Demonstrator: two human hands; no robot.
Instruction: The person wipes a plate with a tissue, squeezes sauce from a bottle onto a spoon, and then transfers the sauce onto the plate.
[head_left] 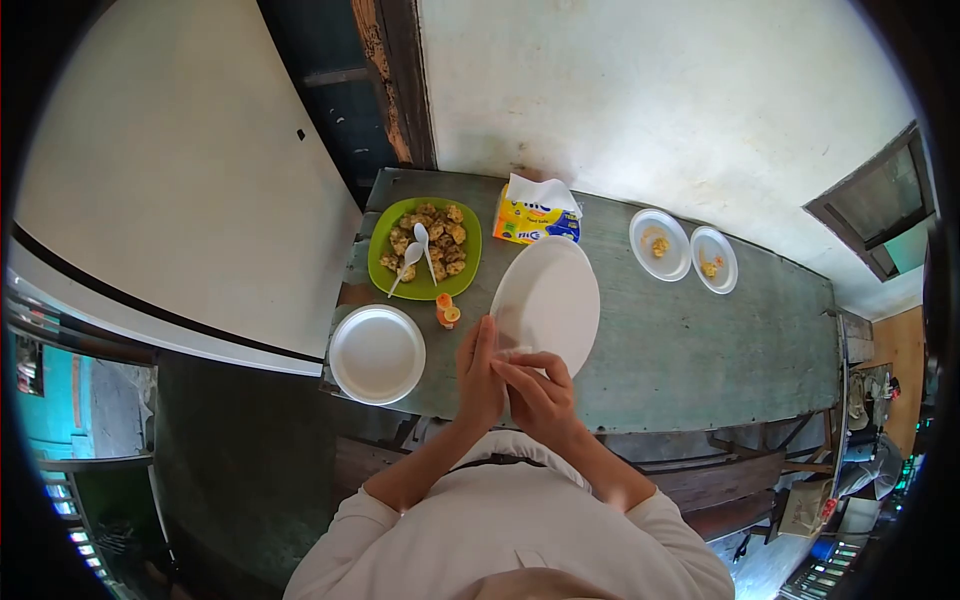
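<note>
A white foam plate (550, 300) is tilted up in front of me over the table. My left hand (482, 378) grips its near left edge. Close beside it, my right hand (542, 393) has its fingers bent together at the plate's near side. A small white scrap (515, 352) shows at those fingertips; I cannot tell what it is. Left of my hands, another white foam plate (377, 355) lies near the table's front corner. Beyond it a green plate (388, 281) holds browned food pieces and two white plastic spoons (412, 256).
Small orange-topped containers (447, 311) stand between the green plate and my hands. A yellow and blue tissue pack (538, 212) lies by the wall. Two white plates (646, 236) with bits of food sit at the back right of the table (700, 360). A bench (700, 483) runs along the front.
</note>
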